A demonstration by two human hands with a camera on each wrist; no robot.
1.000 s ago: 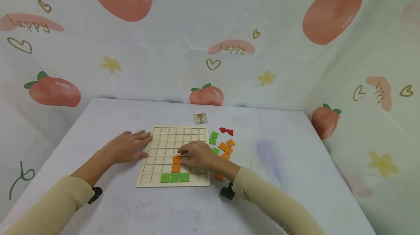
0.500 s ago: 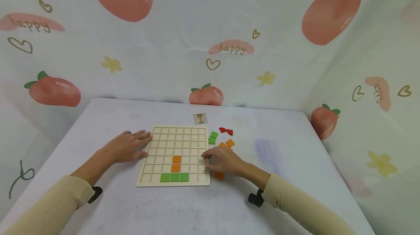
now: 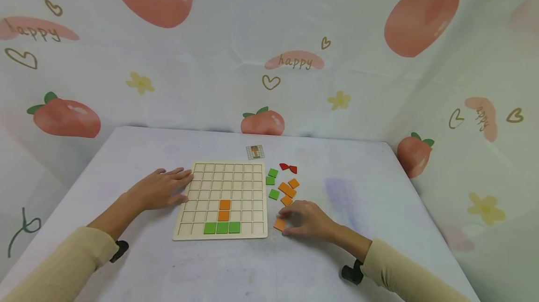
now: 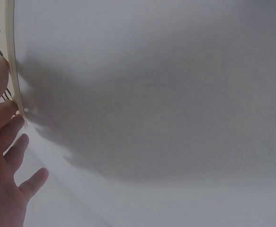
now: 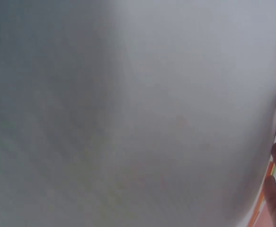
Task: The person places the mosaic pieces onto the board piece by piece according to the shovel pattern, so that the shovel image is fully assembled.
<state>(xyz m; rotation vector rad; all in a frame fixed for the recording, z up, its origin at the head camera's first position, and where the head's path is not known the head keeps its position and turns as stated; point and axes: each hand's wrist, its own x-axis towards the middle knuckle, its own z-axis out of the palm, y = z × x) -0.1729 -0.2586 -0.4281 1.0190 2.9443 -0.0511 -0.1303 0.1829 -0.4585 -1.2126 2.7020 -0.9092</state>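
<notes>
A pale wooden grid board point(image 3: 247, 185) lies on the table, with three green square tiles point(image 3: 222, 227) in its front row and two orange square tiles point(image 3: 225, 210) stacked in a column behind them. My left hand point(image 3: 162, 188) rests at the board's left edge, fingers extended; the left wrist view shows its fingertips touching the rim. To the right of the board, my right hand point(image 3: 309, 220) has its thumb and forefinger at opposite sides of a loose orange tile point(image 3: 279, 224), pinching it at the table. The right wrist view shows only fingertips and orange edges.
Right of the board lie several loose pieces: green tiles point(image 3: 273, 194), orange tiles point(image 3: 287, 189) and two red pieces point(image 3: 288, 168). A small pattern card point(image 3: 255, 152) lies behind the board. A printed cloth point(image 3: 219, 58) hangs behind the white table point(image 3: 202, 269).
My right hand has moved from above the orange tiles on the board, off its right edge, to the loose orange tile near the front. My left hand has stayed at the board's edge.
</notes>
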